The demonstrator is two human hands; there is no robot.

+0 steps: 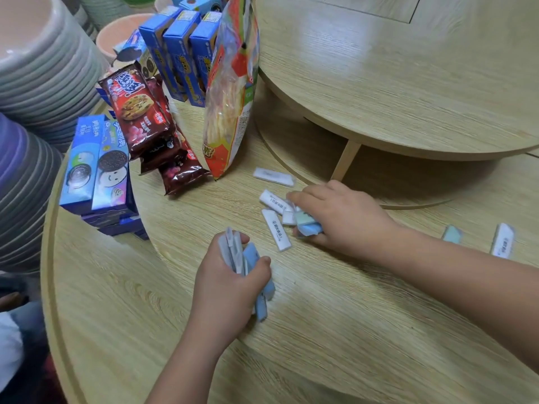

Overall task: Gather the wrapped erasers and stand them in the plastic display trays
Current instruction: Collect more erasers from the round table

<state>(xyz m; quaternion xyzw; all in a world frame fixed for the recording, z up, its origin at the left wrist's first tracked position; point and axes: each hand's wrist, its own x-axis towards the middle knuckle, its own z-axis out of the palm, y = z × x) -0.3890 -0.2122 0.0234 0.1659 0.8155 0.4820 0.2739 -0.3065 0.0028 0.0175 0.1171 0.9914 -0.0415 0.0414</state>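
My left hand grips a bundle of several wrapped erasers, white and pale blue, held upright above the round wooden table. My right hand reaches in from the right and its fingers curl round a blue-green wrapped eraser among loose ones. White wrapped erasers lie flat beside it: one at the far side, one just left of the fingers, one below. Two more erasers lie past my right forearm. No plastic display tray is in view.
Blue cookie boxes, dark red cookie packs and a tall snack bag stand at the table's left and back. A raised round wooden tier overhangs the back right. Stacked bowls rise at the far left.
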